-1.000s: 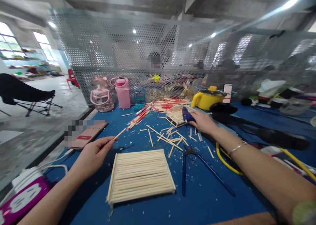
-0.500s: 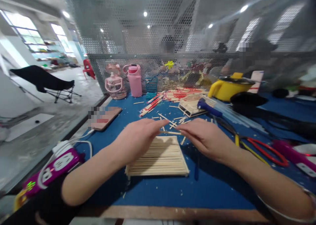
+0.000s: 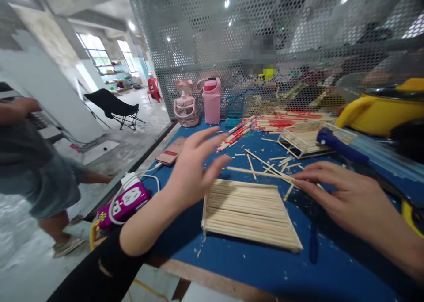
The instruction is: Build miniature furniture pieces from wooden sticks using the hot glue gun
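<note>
Between the thumb and fingers of my right hand [image 3: 344, 198] is the end of a thin wooden stick [image 3: 255, 172], which points left above the table. My left hand [image 3: 195, 167] hangs over the far left corner of a flat panel of sticks, its fingers spread and holding nothing. That panel [image 3: 248, 213] is made of wooden sticks laid side by side, with a stick along its edges, and lies on the blue tabletop [image 3: 265, 271]. Beyond the held stick, several loose short sticks [image 3: 251, 165] are scattered.
A small stick frame [image 3: 304, 140] and a blue glue gun [image 3: 341, 145] lie at the back right, near a yellow pot [image 3: 374, 112]. Red-wrapped sticks [image 3: 285, 120], two pink bottles [image 3: 211, 102] and a phone [image 3: 170, 151] stand or lie farther back. A person [image 3: 43, 169] is at the left.
Both hands held the stick low over the panel; now my left hand has let go and opened, moving away left. My right hand keeps the stick. The view has turned left, showing a person.
</note>
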Motion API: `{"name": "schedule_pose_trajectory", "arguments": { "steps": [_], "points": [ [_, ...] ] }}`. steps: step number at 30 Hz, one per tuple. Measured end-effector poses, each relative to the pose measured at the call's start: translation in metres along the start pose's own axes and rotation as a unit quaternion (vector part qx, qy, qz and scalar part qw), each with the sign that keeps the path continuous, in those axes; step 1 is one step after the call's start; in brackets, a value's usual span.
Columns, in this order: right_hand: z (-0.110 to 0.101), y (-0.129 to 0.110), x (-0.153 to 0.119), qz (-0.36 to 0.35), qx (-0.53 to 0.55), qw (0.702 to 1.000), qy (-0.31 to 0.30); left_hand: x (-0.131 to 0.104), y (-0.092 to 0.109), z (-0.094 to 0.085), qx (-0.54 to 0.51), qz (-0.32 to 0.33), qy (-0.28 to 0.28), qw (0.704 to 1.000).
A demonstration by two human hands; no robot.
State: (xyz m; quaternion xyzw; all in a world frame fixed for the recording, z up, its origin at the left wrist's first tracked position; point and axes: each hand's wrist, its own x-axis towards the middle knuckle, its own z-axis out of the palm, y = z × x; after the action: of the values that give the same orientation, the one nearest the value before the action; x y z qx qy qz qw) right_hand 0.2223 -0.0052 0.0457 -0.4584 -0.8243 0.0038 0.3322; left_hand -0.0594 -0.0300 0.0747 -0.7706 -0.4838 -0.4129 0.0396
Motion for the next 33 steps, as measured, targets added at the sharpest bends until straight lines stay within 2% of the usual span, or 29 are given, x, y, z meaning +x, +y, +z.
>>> {"name": "schedule_pose_trajectory", "arguments": {
  "steps": [1,3,5,7,9,11,13,15,17,19,21,23,25,33],
  "points": [
    [0.001,0.003,0.0,0.025,0.002,1.0,-0.003,-0.008,-0.009,-0.006,-0.002,-0.076,0.024,0.997],
    [0.004,0.009,0.0,0.077,0.008,0.997,-0.018,-0.027,-0.026,-0.013,-0.023,-0.235,0.004,0.972],
    [0.006,0.013,0.0,0.111,0.017,0.993,-0.032,-0.047,-0.036,-0.015,-0.106,-0.354,-0.09,0.925],
    [0.006,0.014,0.0,0.131,0.027,0.99,-0.043,-0.061,-0.036,-0.013,-0.22,-0.41,-0.155,0.872],
    [0.005,0.011,0.0,0.149,0.035,0.987,-0.057,-0.066,-0.031,-0.008,-0.322,-0.434,-0.175,0.823],
    [0.002,0.007,-0.001,0.165,0.041,0.983,-0.071,-0.062,-0.027,-0.006,-0.379,-0.451,-0.179,0.788],
    [-0.001,0.003,-0.001,0.168,0.046,0.981,-0.084,-0.049,-0.026,-0.006,-0.385,-0.463,-0.21,0.77],
    [-0.003,0.002,-0.002,0.152,0.046,0.983,-0.091,-0.034,-0.03,-0.006,-0.336,-0.467,-0.266,0.773],
    [-0.001,0.004,-0.003,0.12,0.036,0.988,-0.089,-0.02,-0.036,-0.006,-0.256,-0.457,-0.299,0.798],
    [0.002,0.006,-0.003,0.077,0.02,0.994,-0.077,-0.011,-0.04,-0.004,-0.211,-0.436,-0.271,0.832],
    [0.006,0.007,-0.003,0.032,0.006,0.998,-0.062,-0.009,-0.044,0.0,-0.218,-0.414,-0.203,0.86],
    [0.01,0.006,-0.002,-0.006,-0.005,0.999,-0.049,-0.012,-0.045,0.004,-0.245,-0.394,-0.151,0.873],
    [0.012,0.003,-0.002,-0.033,-0.011,0.999,-0.042,-0.018,-0.046,0.007,-0.273,-0.385,-0.141,0.87],
    [0.016,-0.013,-0.001,-0.078,-0.017,0.996,-0.042,-0.032,-0.042,0.017,-0.313,-0.422,-0.175,0.833]
  ]
}}
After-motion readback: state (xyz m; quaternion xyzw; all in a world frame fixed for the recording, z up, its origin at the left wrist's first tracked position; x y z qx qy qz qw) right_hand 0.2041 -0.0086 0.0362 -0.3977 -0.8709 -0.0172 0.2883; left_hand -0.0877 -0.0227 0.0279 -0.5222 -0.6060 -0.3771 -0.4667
